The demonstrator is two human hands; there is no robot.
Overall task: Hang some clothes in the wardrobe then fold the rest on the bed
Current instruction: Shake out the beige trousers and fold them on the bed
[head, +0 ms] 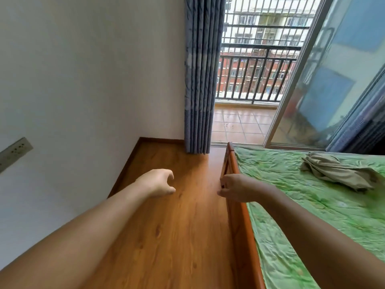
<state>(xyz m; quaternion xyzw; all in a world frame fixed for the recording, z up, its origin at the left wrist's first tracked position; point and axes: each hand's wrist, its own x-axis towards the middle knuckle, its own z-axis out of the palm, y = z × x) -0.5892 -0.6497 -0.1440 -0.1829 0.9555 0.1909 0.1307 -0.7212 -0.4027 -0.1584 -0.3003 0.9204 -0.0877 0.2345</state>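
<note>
Head view: L hand (159,182), R hand (237,188) mid-frame, fingers (169,174) loosely curled, empty. Olive garment (337,172) crumpled on bed (312,215), right of frame. Prob. fold step; next: reach right, grip it.

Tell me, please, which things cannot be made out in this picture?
Head view only.
Wardrobe: outside the frame, not visible.
Khaki garment: crumpled on the bed, so its type is unclear.
Right hand: fingers curl away from the camera; whether they pinch something or touch the bed frame is hidden.
Wall socket: cut by the left edge.
</note>
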